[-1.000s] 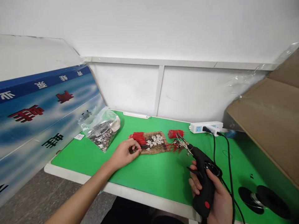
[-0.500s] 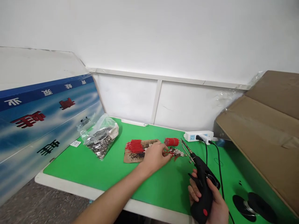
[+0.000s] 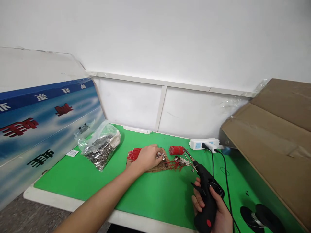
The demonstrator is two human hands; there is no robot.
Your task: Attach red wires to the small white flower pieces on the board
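Note:
My left hand (image 3: 147,157) rests over a scorched brown board (image 3: 164,165), its fingers curled by small metal pieces (image 3: 159,155); what they grip, if anything, is hidden. Red wires (image 3: 133,154) lie in a row on the board's left part. In my right hand (image 3: 213,207) is a black soldering gun (image 3: 205,191), its tip pointing up and left toward a bundle of red wires (image 3: 176,150). Just below that bundle, a small heap of metal pieces with red wires (image 3: 181,161) lies on the green mat (image 3: 155,191).
A clear bag of metal parts (image 3: 102,149) sits at the left. Behind the soldering gun is a white power strip (image 3: 204,143) with black cords. A wire spool (image 3: 259,216) lies at the lower right, beside a large cardboard box (image 3: 272,129). A printed blue panel (image 3: 48,123) borders the left.
My left hand has moved left, away from the heap of wired pieces and onto the board. My right hand still holds the soldering gun. The view has shifted slightly.

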